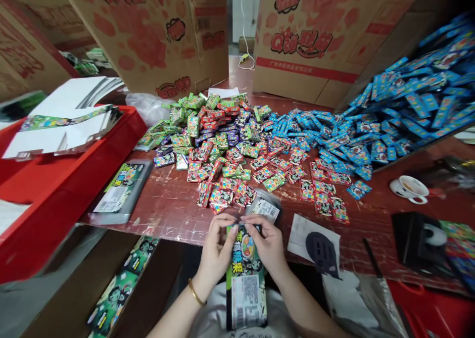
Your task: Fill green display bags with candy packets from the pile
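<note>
A printed candy bag, green and black with yellow lettering and a white label panel, hangs upright in front of my body. My left hand pinches its top edge from the left, thumb and fingers together. On the right, my right hand grips the same edge, with the fingertips of both hands nearly meeting. Whatever is inside the bag cannot be made out. Just beyond my fingers, another clear-topped bag lies on the table, close to several red candy packets.
Green, red and purple packets are heaped mid-table, with blue packets spilling from the right. A stack of flat bags lies left, near a red tray. A white cup and black tape dispenser stand right. Cardboard boxes line the back.
</note>
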Motion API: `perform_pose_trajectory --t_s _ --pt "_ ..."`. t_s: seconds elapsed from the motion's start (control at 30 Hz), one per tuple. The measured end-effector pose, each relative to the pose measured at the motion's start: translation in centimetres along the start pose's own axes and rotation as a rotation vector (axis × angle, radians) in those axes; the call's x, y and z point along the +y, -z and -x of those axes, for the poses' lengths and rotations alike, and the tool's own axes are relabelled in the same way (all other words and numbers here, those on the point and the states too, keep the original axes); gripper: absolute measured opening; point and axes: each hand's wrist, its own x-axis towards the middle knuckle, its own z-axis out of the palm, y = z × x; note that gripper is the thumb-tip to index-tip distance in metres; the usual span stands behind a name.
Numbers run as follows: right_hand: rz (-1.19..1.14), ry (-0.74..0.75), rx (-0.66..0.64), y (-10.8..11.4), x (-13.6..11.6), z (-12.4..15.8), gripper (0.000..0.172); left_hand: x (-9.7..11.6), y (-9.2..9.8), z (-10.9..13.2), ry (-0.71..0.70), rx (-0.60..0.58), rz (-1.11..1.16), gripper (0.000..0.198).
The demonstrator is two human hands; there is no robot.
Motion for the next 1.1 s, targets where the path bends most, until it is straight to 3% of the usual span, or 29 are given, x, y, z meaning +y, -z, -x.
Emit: perform_pose_trajectory --t_s 0.07,0.13,0.17,0.23,0.3,0.47,0.6,0.7,0.8,0.93,1.0,1.1 --pt "-0.014 0.003 0.068 0.1 -0.2 0.1 0.019 0.3 -0.2 -0.1 -0.034 0.038 0.053 0.011" --pt "-0.015 -0.007 0.067 0.3 -0.4 0.2 0.024 0.8 -0.2 -0.1 -0.029 0.086 0.102 0.029" --pt "-0.015 -0.009 0.039 0.4 -0.5 0.1 0.019 1.1 -0.1 -0.1 -0.020 0.086 0.100 0.034" --pt "-0.031 -0.028 -0.022 0.7 -0.9 0.0 0.004 1.9 0.2 -0.3 0.004 0.036 0.037 0.025" --pt "-0.083 -0.119 -0.075 1.0 -1.5 -0.4 0.004 2.7 0.6 -0.7 0.053 -0.012 -0.015 0.009" --pt "-0.272 -0.473 -0.158 1.9 -2.7 -1.7 0.018 3.8 0.8 -1.4 0.295 -0.032 0.137 0.021" --pt "-0.344 -0.585 -0.229 2.7 -2.2 -2.3 0.021 3.1 0.3 -1.0 0.151 -0.019 -0.014 0.020" --pt "-0.232 -0.483 -0.204 2.5 -1.3 -2.0 0.020 2.1 -0.3 -0.1 0.118 -0.019 -0.024 0.013" --pt "-0.115 -0.284 -0.136 1.4 -0.6 -1.5 0.012 1.0 -0.7 0.5 0.280 -0.039 0.046 0.020" --pt "-0.008 -0.153 -0.086 1.5 0.1 -2.2 0.013 0.2 -1.0 -1.6 0.336 -0.024 0.167 0.029" --pt "0.142 -0.069 0.060 4.0 0.4 -3.1 0.019 0.3 -1.4 -3.8 0.336 0.021 0.212 0.034" --pt "0.432 0.001 0.332 10.8 0.8 -4.1 0.020 1.0 -3.2 -6.5 0.416 -0.008 0.317 0.040"
